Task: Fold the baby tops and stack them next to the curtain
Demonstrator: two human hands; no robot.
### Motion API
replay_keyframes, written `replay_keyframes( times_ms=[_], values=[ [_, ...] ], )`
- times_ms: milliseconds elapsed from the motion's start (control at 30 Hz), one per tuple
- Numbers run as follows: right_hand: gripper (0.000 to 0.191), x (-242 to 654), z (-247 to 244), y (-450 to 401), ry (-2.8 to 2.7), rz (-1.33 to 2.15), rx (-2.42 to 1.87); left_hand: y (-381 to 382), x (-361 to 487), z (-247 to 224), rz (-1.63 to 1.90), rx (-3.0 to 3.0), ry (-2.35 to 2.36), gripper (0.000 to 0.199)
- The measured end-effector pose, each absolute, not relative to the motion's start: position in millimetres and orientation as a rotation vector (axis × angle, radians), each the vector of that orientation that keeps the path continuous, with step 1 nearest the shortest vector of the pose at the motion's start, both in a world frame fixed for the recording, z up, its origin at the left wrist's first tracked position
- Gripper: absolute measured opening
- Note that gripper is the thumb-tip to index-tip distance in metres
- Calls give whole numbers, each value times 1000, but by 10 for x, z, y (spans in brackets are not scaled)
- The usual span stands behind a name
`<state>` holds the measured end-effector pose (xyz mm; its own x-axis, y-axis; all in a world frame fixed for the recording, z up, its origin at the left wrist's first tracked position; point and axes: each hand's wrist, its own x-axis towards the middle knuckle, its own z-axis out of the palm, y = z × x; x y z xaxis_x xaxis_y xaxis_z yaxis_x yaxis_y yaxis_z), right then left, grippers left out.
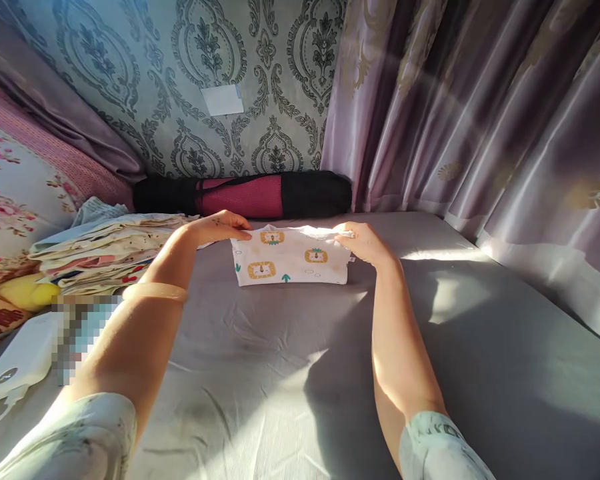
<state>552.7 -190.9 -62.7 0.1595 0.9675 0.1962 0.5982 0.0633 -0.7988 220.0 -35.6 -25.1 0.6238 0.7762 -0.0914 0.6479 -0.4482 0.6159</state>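
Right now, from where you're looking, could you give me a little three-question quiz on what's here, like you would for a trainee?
1. True or false: the left hand and the right hand are both gripping the white printed cloth.

2. Which hand is nearer the stack of folded fabrics?
A) the right
B) the left

3. Fill in the blank: beyond the cloth, at the foot of the patterned wall, lies a long roll coloured black and ____.

Key: 1 true; 2 B; 3 pink.
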Motion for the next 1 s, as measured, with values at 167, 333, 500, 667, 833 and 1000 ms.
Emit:
replay_keyframes(
  times_ms=[167, 333, 500, 667, 833, 1000],
  values=[
    [35, 5482, -642, -1800, -1444, 248, -1591, -419, 2377, -255, 845, 2427, 1271, 35],
    [33, 5479, -668, -1819, -1565, 197, -1730, -571, 2442, -543, 862, 2687, 1373, 29],
    [24, 5526, -710, -1915, -1746, 533, -1895, -784, 2295, -960, 526, 2721, 1257, 36],
    [28, 5581, -799, -1892, -1832, 633, -1947, -1006, 2190, -1164, 451, 2714, 1206, 40],
    [38, 5598, -841, -1893, -1896, 738, -2008, -1127, 2148, -1302, 363, 2712, 1193, 43],
    [23, 5596, -798, -1942, -1863, 810, -2131, -1268, 2116, -1366, 226, 2707, 1129, 50]
  ],
)
